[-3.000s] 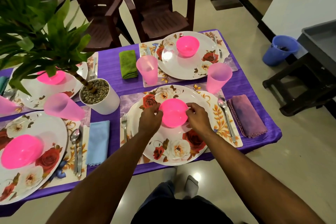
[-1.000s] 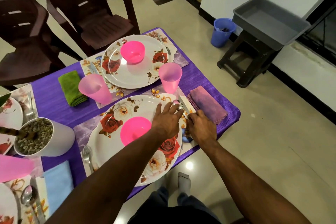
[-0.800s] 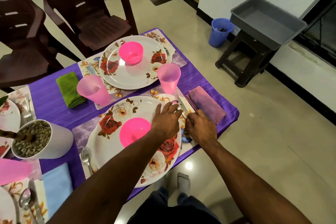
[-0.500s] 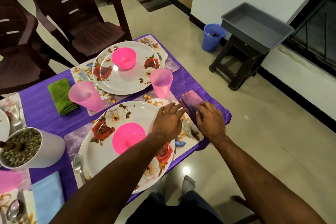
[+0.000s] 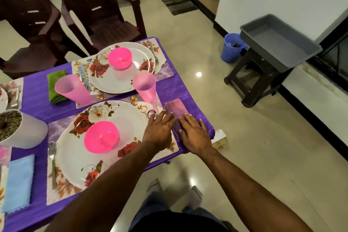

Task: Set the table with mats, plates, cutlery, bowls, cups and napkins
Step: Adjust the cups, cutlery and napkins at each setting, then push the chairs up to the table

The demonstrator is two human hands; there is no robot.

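Purple napkin (image 5: pixel 177 112) lies under both flat hands' (image 5: pixel 194 133) fingertips.

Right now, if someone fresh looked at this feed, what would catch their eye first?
Probably both hands: the left hand and right hand lie flat with straight fingers on the purple napkin at the table's right edge, beside the near floral plate. Next, the bright pink bowl sitting on that plate, and the two pink cups standing between the near and far settings.

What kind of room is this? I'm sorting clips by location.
Probably a home dining area: a table with a purple cloth set with floral plates, brown plastic chairs and a tiled floor.
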